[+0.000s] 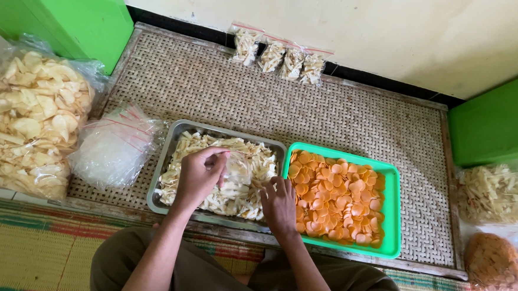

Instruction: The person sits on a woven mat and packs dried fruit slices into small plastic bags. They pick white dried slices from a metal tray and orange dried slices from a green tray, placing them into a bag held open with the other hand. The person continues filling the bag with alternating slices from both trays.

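A metal tray (170, 152) full of pale strip-shaped crackers sits on a woven mat. Over it, my left hand (197, 175) pinches the rim of a small clear plastic bag (237, 169) that holds a few of the pale crackers. My right hand (278, 204) rests at the tray's right end, fingers curled among the crackers beside the bag; whether it grips any is unclear. A green tray (393, 194) of round orange crackers lies right next to it.
Several small filled bags (278, 59) line the far wall. A pile of empty clear bags (112, 149) and a big sack of pale chips (27, 121) lie left. Bags of crackers (496, 193) and orange chips (495, 264) lie right. Green furniture (499, 120) flanks the mat.
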